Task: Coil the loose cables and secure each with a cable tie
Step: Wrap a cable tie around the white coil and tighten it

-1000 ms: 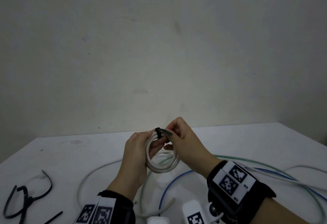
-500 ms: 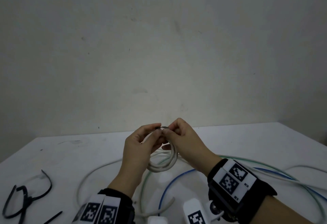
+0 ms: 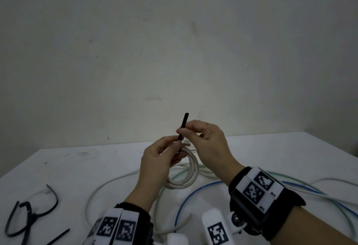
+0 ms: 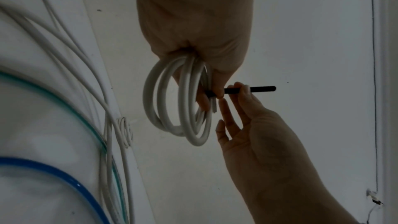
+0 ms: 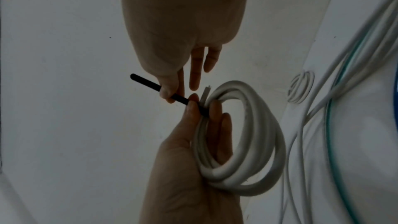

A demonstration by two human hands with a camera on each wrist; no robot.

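A white cable wound into a coil hangs from my left hand, whose fingers curl round its top above the table. A black cable tie wraps the coil there, and its free tail sticks up and away. My right hand pinches that tail between thumb and forefinger, with the other fingers spread. The tie's head is hidden behind my left fingers.
Loose white, green and blue cables lie across the white table. Spare black cable ties lie at the near left. A small tied white coil sits by the wall edge.
The right hand has pulled the tie's tail out of the head, so it now sticks up. The coil has dropped slightly and hangs edge-on from the left hand.
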